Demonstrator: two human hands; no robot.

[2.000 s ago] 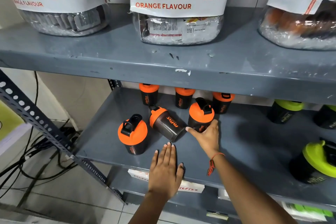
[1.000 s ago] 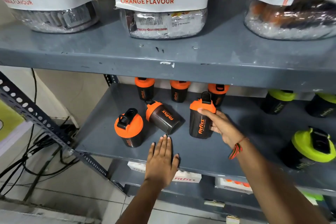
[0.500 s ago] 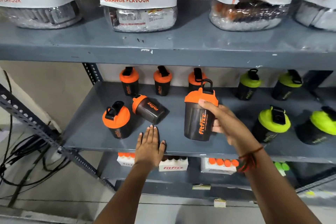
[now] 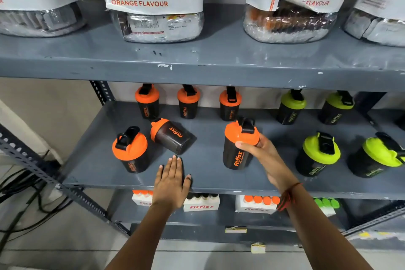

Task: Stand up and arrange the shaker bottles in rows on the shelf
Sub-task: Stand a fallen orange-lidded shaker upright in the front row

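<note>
Right hand [image 4: 262,153] grips the upright orange-lid bottle [image 4: 236,149] by its lid rim, fingers wrapped at the front, thumb side hidden; base looks down on the middle shelf [image 4: 208,178] or just off it, can't tell from this angle. Left hand [image 4: 172,178] is flat and open, palm down on the shelf's front part, holding nothing.

Key relation: the fallen bottle [image 4: 172,136] lies on its side just beyond the left fingertips [image 4: 175,158], not touching. Its long axis runs diagonally, lid pointing back-left toward the rear row, base pointing front-right toward the hands. Left hand is clearly nearer; right is busy and further right.

Another orange-lid bottle [image 4: 131,151] stands just left of the fallen one. Three orange-lid bottles [image 4: 188,103] stand in the back row, green-lid bottles [image 4: 320,153] to the right.

Likely next: set down the held bottle in line, then left hand reaches forward, grabs the fallen bottle's body and tips it upright, lid end swinging up.
</note>
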